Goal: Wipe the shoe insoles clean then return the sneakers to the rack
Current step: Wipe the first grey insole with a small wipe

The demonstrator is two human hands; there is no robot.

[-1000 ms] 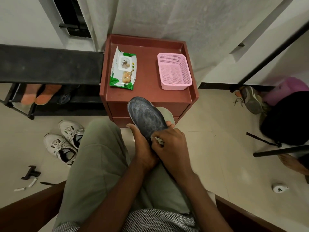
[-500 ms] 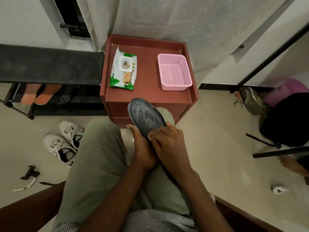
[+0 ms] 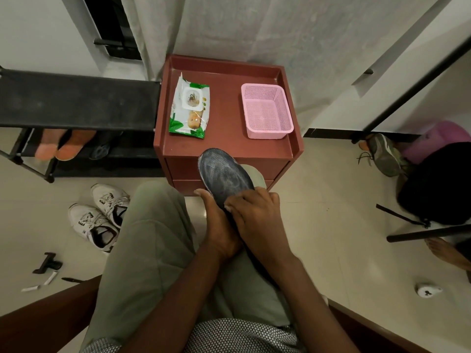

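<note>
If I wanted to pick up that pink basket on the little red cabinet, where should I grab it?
Probably by the rim of the pink basket, coming straight down from above. It stands upright with its open top facing up, apart from the wipes pack, so either long edge of the rim is free to pinch.

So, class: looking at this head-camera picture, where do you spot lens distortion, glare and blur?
Head view: wide-angle bending bows the shoe rack and door edges; soft glare sheens the floor tiles beside the hands; the orange shoes under the rack look blurred and dim; the insole stays sharp.
</note>
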